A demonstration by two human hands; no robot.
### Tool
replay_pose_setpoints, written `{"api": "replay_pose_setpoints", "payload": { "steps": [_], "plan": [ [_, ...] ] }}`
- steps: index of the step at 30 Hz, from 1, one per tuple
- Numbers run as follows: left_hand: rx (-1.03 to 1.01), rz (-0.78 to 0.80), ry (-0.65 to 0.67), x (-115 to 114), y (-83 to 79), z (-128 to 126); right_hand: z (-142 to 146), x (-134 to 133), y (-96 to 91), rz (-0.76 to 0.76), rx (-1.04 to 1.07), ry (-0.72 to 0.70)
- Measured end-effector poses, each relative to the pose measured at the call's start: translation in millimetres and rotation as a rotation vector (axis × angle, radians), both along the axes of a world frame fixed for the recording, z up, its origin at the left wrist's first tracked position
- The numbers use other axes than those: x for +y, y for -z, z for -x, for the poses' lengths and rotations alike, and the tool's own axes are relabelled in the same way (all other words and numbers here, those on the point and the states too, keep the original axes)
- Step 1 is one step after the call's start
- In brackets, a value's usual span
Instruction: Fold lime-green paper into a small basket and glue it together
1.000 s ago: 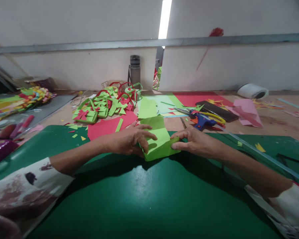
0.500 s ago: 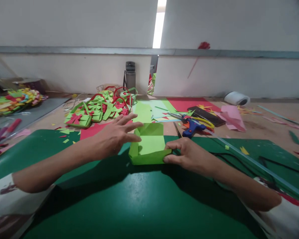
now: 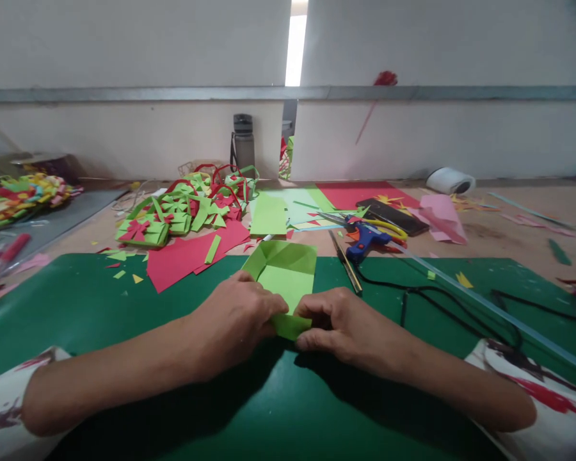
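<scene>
A light green folded paper box [image 3: 288,285] is held just above the green mat [image 3: 269,410], with raised walls at its left, far and near sides. My left hand [image 3: 237,314] is closed on the near left corner, fingers over the near wall. Thumb and fingers of my right hand [image 3: 338,323] pinch the same wall near its right end. The right side of the box looks open. Beyond it lie red paper sheets [image 3: 182,256] and a flat light green sheet [image 3: 269,214].
Finished green and red paper baskets [image 3: 173,211] are heaped at back left, before a grey bottle [image 3: 244,147]. At right lie a blue glue gun [image 3: 365,238] with a black cord, a craft knife [image 3: 346,262], a dark phone [image 3: 393,216] and a white paper roll [image 3: 451,181].
My left hand has come down from open above the box to grip its near wall. The box has come closer to me and turned slightly; my right hand keeps hold.
</scene>
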State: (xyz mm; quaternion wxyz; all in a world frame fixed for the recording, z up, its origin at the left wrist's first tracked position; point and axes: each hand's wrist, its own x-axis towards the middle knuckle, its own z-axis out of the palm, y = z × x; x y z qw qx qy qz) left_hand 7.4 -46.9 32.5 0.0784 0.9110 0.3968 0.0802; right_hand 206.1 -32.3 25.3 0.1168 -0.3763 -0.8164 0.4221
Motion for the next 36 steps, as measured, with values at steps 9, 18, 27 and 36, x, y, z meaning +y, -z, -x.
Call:
{"api": "replay_pose_setpoints", "payload": {
  "steps": [9, 18, 27, 36],
  "plan": [
    [0.027, -0.075, 0.049, -2, 4.1, 2, -2, -3, 3.9, -0.123, -0.03, -0.051],
    [0.079, -0.137, 0.02, 1, 7.7, 5, -1, -4, 7.4, -0.438, -0.068, -0.009],
    [0.108, -0.491, 0.056, -14, -8.6, -3, 10, 2, 12.5, -0.438, -0.12, 0.098],
    [0.157, -0.442, 0.055, -50, 26.5, -4, 11, 10, 19.0, -0.533, -0.207, 0.169]
  ]
}}
